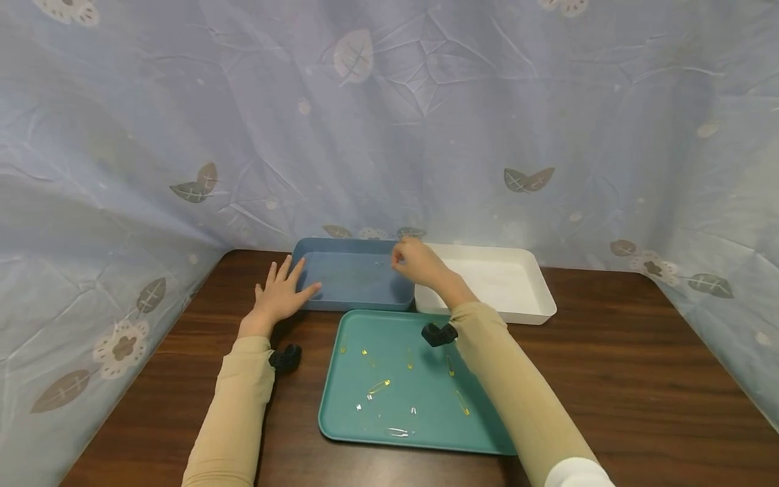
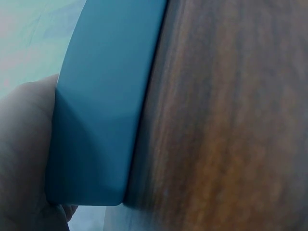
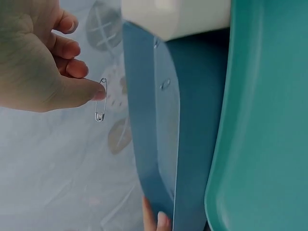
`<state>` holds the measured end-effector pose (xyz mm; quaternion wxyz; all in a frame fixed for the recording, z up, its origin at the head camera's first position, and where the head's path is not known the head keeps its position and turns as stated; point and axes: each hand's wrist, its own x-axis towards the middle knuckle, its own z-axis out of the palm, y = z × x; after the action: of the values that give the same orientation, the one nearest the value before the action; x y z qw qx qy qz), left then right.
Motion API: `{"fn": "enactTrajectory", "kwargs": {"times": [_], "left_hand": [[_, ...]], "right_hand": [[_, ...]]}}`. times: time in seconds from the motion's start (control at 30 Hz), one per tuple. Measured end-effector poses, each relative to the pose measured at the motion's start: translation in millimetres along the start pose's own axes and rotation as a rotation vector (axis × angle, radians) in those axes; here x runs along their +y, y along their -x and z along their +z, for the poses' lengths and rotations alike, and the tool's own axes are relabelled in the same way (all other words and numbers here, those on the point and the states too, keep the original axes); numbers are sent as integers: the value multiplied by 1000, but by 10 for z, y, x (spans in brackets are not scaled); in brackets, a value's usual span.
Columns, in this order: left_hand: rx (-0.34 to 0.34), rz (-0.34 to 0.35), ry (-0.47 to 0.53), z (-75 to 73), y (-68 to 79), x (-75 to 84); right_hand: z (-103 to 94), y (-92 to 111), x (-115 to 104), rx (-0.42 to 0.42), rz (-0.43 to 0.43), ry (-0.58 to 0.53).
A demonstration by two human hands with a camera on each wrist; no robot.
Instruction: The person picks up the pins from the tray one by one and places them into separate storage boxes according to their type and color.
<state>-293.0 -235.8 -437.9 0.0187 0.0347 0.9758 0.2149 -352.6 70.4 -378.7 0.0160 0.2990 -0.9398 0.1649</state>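
My right hand (image 1: 421,262) is raised above the right end of the blue tray (image 1: 349,306). Between its thumb and fingers it pinches a silver safety pin (image 3: 99,117), which hangs clasp end down in the right wrist view. A few silver pins (image 3: 165,84) lie inside the blue tray. At that tray's left end rests my left hand (image 1: 276,296), fingers spread over the rim. Nearer to me, a green tray (image 1: 438,429) carries several scattered safety pins, some yellow (image 1: 379,386) and some silver (image 1: 398,432).
A white tray (image 1: 487,253) stands to the right of the blue one, against its end. Behind both hangs a pale blue patterned cloth (image 1: 456,135). All the trays sit on a dark wooden table (image 1: 633,352).
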Motion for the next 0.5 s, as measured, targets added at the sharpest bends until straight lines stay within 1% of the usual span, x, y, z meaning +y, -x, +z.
{"fn": "enactTrajectory", "kwargs": {"times": [0.13, 0.5], "left_hand": [[-4, -2, -1, -1, 3, 14], [-13, -4, -7, -4, 0, 16]], "right_hand": [[51, -57, 112, -11, 53, -26], [66, -88, 200, -3, 84, 5]]}}
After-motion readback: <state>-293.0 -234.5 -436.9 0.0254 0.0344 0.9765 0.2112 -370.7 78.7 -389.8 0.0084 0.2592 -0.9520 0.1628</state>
